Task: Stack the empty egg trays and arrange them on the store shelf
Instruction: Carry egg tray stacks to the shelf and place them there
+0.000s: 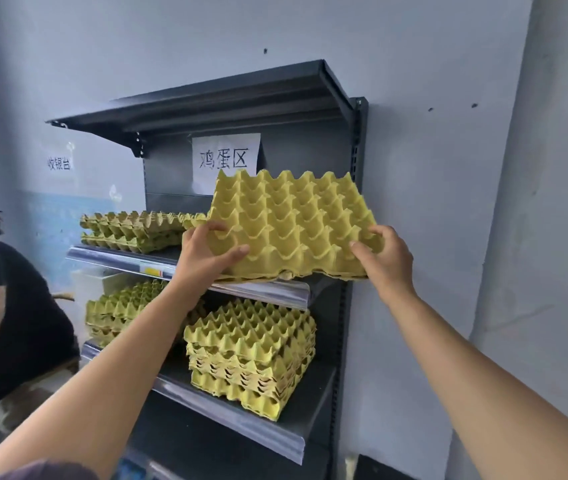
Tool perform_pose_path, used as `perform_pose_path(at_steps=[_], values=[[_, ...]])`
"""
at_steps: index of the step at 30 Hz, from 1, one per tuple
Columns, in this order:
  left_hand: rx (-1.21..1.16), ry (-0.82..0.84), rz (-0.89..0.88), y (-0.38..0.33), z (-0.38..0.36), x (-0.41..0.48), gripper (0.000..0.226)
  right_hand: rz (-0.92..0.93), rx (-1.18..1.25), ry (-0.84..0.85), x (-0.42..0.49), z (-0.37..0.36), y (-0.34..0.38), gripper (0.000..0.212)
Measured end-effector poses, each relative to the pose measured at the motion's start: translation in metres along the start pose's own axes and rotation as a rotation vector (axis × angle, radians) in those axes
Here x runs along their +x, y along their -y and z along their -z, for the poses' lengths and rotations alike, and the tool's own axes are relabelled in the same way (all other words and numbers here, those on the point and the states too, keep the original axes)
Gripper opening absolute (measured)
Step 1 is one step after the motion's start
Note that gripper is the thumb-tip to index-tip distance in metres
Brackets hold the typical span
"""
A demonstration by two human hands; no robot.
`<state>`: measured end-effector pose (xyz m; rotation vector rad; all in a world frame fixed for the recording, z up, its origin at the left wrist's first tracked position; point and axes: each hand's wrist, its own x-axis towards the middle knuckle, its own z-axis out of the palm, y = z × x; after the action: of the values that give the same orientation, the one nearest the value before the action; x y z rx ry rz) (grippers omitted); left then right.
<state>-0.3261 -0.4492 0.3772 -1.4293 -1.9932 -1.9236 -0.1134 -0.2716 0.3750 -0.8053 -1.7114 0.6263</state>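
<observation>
I saw a matt, rough pulp egg tray [293, 220]; the shelf [206, 105] was dark matt metal, with glossy plastic strips [258, 292] along its front.

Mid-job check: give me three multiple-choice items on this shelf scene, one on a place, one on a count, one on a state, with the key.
1. Where is the held tray?
A. on the floor
B. over the right end of the middle shelf
C. on the top shelf

2. How many tray stacks stand on the lower shelf?
A. none
B. two
C. five

3. How does the held tray sit?
A. folded in half
B. flat on the floor
C. tilted, far edge raised

Key:
1 B: it hangs just above that shelf's right end.
2 B: a left stack and a right stack stand there.
3 C: the left hand and right hand grip its near corners, and its far edge rises toward the paper sign.
</observation>
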Motion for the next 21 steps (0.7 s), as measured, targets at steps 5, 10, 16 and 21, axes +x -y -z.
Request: perform_pose_path(at_steps=[5, 10, 16, 21], values=[[-0.031, -0.075, -0.021, 0.030, 0.041, 0.026, 0.056, 0.038, -0.008, -0.007, 0.020, -0.053, 0.031, 0.043], [-0.135, -0.134, -0.025, 0.053, 0.052, 0.074, 0.062, 0.121, -0.068, -0.023, 0.053, -0.095, 0.047, 0.042], [-0.152, -0.241, 0.055, 0.073, 0.055, 0.148, 0.055, 0.233, -0.131, -0.090, 0.098, -0.132, 0.057, 0.044], [-0.166, -0.192, -0.010, 0.091, 0.050, 0.198, 0.044, 0.238, -0.150, -0.130, 0.123, -0.156, 0.054, 0.054]])
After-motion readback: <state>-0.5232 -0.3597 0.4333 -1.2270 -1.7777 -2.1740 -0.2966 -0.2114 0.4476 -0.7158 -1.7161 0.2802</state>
